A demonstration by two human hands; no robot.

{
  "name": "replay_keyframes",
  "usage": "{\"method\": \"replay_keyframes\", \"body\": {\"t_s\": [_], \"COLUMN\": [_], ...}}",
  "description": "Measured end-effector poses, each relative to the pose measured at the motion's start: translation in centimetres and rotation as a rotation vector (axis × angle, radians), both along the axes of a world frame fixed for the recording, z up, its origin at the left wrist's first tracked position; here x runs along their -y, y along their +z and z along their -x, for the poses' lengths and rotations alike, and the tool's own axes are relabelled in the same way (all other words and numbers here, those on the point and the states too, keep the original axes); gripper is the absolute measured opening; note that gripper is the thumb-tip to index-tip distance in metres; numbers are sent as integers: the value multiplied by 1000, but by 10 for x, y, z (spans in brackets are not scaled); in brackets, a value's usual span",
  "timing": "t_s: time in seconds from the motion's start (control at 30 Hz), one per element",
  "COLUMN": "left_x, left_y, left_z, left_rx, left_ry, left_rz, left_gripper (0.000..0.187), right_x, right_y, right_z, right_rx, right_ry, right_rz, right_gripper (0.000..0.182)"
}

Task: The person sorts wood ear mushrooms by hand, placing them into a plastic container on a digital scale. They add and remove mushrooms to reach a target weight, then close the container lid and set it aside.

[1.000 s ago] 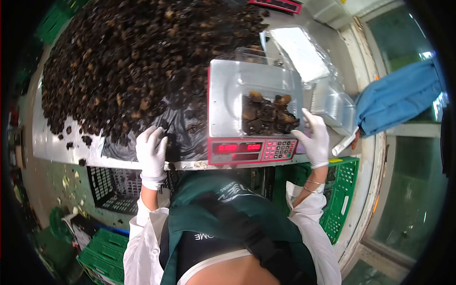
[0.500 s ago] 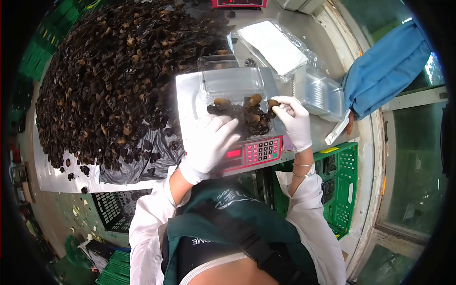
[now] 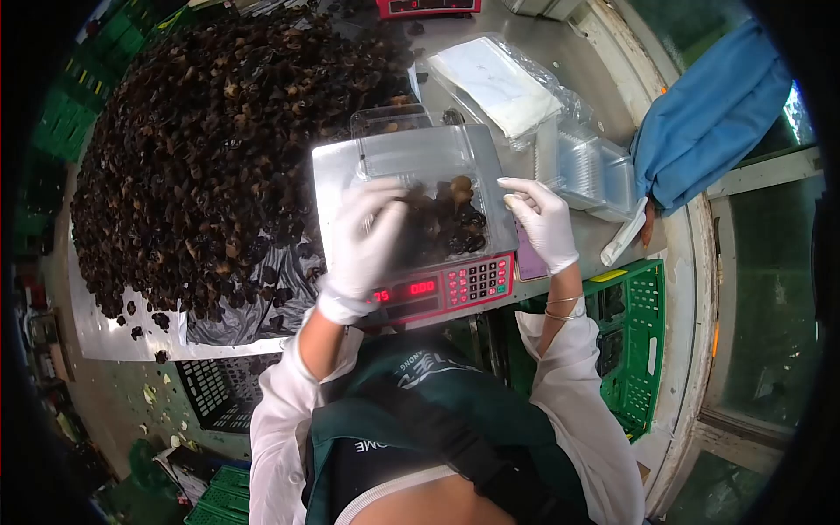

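Note:
A red and silver digital scale [image 3: 328, 175] carries a clear plastic tray [image 3: 402, 156] with dark brown fungus pieces [image 3: 451, 214] in its near part. My left hand [image 3: 363, 241], white-gloved and blurred by motion, is over the left side of the tray; its fingers are smeared. Just right of the scale, my right hand [image 3: 538, 217], also gloved, has its thumb and index finger apart with nothing between them. Red digits glow on the scale's display [image 3: 411, 290]. A huge heap of dark fungus [image 3: 201, 157] lies to the left.
Stacked clear trays [image 3: 586, 175] and a white packet [image 3: 499, 83] lie right of the scale. A blue cloth [image 3: 713, 114] hangs at the right. Green crates [image 3: 643, 350] and a black crate [image 3: 214, 394] are below the table edge.
The brown piece is gone from my right hand, whose thumb and index finger have parted. My left hand has shifted left, uncovering more of the display.

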State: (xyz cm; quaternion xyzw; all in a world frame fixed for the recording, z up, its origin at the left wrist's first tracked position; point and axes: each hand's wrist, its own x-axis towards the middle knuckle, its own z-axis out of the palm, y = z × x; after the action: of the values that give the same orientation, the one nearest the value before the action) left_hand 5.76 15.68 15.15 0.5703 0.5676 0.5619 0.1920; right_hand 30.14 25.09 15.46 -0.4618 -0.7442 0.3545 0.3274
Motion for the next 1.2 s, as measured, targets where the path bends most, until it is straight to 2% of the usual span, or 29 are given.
{"method": "replay_keyframes", "body": {"t_s": [0.03,0.1,0.17,0.23,0.37,0.43,0.5,0.57,0.63,0.7,0.77,0.83,0.9,0.93,0.97,1.03,1.07,1.1,1.13,1.17,1.2], "left_x": [9,30,54,79,130,164,214,253,319,348,322,311,277,247,218,183,165,148,137,121,109], "left_y": [6,16,-4,-31,-63,-60,-82,-85,-121,-139,-127,-137,-122,-96,-71,-53,-47,-37,-35,-25,-11], "left_z": [16,38,80,116,151,159,186,195,226,236,206,204,186,168,150,128,116,99,88,72,57], "left_rx": [-28,272,320,342,216,51,33,312,994,1312,1164,1097,917,827,734,516,361,303,121,-21,-161], "left_ry": [72,265,451,604,748,876,1012,1159,1232,1189,1182,949,794,780,761,647,573,495,440,335,262], "left_rz": [-11,-10,22,68,118,279,253,168,-28,-163,-93,-43,104,182,264,372,340,313,318,205,195], "left_gripper": [13,16,16,14,14,14,18,30,41,50,45,45,44,42,39,36,30,23,16,12,12], "right_x": [0,-1,-1,-4,-3,0,1,5,15,27,32,30,21,15,11,5,6,7,9,10,10], "right_y": [-1,-1,1,-3,3,9,11,15,22,19,11,-3,-8,-3,0,8,12,16,19,20,19], "right_z": [-6,-17,-26,-31,-17,-6,2,11,28,46,65,72,68,64,60,51,47,42,36,29,22], "right_rx": [-22,-51,-34,-68,-61,-53,-15,22,15,64,316,414,322,249,299,325,228,230,195,161,217], "right_ry": [-30,-59,-147,-125,-125,-112,-86,-63,38,128,178,189,130,116,88,96,128,130,131,130,104], "right_rz": [30,67,162,189,141,12,-33,-78,-102,-91,-497,-539,-395,-326,-250,-336,-342,-346,-312,-276,-308], "right_gripper": [22,22,22,23,23,20,19,18,19,26,36,29,23,21,17,14,14,14,14,15,25]}}
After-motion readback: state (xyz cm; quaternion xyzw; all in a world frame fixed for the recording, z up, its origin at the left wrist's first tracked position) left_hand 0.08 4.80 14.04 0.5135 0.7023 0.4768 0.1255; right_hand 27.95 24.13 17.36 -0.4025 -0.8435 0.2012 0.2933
